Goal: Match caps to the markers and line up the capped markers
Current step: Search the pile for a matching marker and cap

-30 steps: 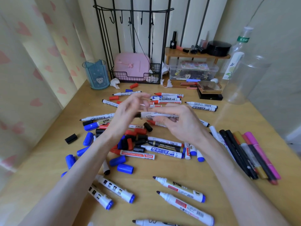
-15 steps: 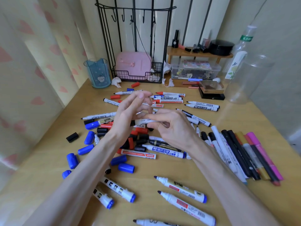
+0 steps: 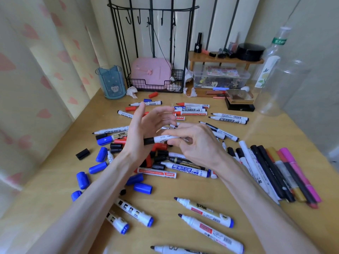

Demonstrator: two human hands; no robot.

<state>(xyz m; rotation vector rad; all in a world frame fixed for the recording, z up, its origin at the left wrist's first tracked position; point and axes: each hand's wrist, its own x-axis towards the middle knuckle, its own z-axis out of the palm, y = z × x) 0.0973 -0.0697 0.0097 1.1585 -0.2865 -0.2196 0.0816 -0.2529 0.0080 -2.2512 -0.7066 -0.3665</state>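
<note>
— Caps at the left of the frame: what are they like?
— Stubby blue plastic caps (image 3: 98, 167), rounded and smooth, lie scattered on the pale wooden table (image 3: 168, 187). One boxy black cap (image 3: 83, 153) lies apart from them. In the upper left stands a translucent blue plastic pen cup (image 3: 111, 82) with a cat printed on it.
— And the left hand?
— The left hand (image 3: 145, 129) is raised near the centre with its palm turned to the right. Its fingers are spread and grip nothing.
— Where is the marker in play?
— It is mid-frame, lifted off the table. It is a white cylindrical whiteboard marker (image 3: 163, 138), and a matte black cap (image 3: 149, 141) sits on its left end. That end reaches the heel of the left palm, but I cannot tell whether it touches.
— Who holds it?
— The right hand (image 3: 198, 143), just right of centre, pinches the barrel between thumb and curled fingertips. The marker lies roughly level.
— What is beneath the hands?
— There is a heap of white label-printed markers (image 3: 185, 170), mixed with red and black caps.
— And farther right?
— A line of slim capped markers (image 3: 269, 171) lies side by side, white, glossy black and gold. A bright pink marker (image 3: 300, 173) lies at the outer edge. A clear plastic bottle (image 3: 271, 57) stands in the upper right.
</note>
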